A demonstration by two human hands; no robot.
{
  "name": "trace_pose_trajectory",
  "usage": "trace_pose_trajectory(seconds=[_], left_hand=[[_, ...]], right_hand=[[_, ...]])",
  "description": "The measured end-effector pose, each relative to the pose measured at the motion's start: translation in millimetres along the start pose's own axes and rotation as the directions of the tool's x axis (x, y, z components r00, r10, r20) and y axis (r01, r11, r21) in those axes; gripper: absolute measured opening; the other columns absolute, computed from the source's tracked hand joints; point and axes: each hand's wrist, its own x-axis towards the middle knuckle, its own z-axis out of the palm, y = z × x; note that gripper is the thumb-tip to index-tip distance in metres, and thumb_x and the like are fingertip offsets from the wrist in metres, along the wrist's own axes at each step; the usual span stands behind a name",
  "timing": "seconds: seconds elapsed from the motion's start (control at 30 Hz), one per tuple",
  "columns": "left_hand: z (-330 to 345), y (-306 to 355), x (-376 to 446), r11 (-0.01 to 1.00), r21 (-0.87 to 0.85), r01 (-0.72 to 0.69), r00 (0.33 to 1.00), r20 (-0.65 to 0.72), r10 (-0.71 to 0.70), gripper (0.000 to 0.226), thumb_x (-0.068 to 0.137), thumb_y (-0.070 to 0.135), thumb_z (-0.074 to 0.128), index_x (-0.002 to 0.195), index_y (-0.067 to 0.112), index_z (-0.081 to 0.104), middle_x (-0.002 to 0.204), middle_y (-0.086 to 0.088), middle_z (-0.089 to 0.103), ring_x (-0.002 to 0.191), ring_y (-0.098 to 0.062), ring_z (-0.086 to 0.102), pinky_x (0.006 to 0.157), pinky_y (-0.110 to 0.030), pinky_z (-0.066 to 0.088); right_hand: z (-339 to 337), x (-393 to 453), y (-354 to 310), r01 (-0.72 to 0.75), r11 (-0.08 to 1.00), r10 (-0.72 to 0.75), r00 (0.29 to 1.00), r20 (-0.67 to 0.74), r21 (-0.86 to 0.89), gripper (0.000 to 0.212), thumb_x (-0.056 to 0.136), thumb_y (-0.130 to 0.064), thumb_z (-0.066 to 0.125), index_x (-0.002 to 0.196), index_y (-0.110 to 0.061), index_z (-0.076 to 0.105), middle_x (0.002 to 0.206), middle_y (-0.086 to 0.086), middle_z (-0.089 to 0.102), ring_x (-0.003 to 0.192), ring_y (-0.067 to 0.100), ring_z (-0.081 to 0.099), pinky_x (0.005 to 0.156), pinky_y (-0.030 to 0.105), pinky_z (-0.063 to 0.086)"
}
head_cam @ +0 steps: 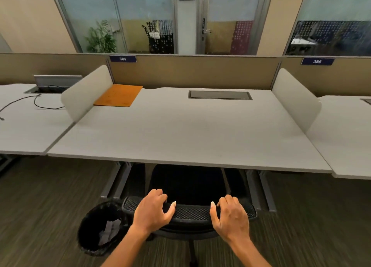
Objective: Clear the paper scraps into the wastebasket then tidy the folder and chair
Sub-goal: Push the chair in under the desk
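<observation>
Your left hand (153, 210) and right hand (230, 216) each grip the chair (190, 212) backrest's top edge. Its seat sits under the counter (180, 130) edge. Folder (118, 95) lies at the counter's far-left corner; wastebasket (100, 226) stands left of the chair.

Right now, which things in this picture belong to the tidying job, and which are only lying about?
Belong to the job:
- black mesh office chair, gripped by left hand and right hand
- round black wastebasket holding pale paper scraps
- flat orange paper folder on pale grey desk

Just lying about:
- thin black cable
- green potted plant
</observation>
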Motion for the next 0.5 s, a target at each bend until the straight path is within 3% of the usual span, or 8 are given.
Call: trace_pose_trajectory(seconds=[0.33, 0.5], left_hand=[[9.2, -38.6, 68.6, 1.0, -0.019, 0.004, 1.0, -0.022, -0.005, 0.043, 0.085, 0.054, 0.051, 0.061, 0.019, 0.052, 0.064, 0.008, 0.046, 0.063, -0.008, 0.045, 0.053, -0.021, 0.044], [8.1, -50.9, 89.3, 1.0, -0.017, -0.016, 1.0, -0.005, 0.016, 0.043, 0.085, 0.056, 0.05, 0.06, 0.021, 0.049, 0.063, 0.01, 0.046, 0.063, -0.007, 0.045, 0.054, -0.016, 0.037]], right_hand=[[26.4, 73.9, -13.9, -0.005, 1.0, 0.005, 1.0, 0.012, 0.008, 0.032, 0.088, -0.046, 0.042, 0.071, -0.021, 0.053, 0.071, -0.006, 0.049, 0.063, 0.01, 0.042, 0.05, 0.02, 0.041], [32.7, 94.3, -22.0, -0.019, 1.0, 0.019, 1.0, 0.017, 0.005, 0.032, 0.088, -0.046, 0.041, 0.07, -0.022, 0.052, 0.07, -0.007, 0.049, 0.063, 0.009, 0.043, 0.05, 0.02, 0.04]])
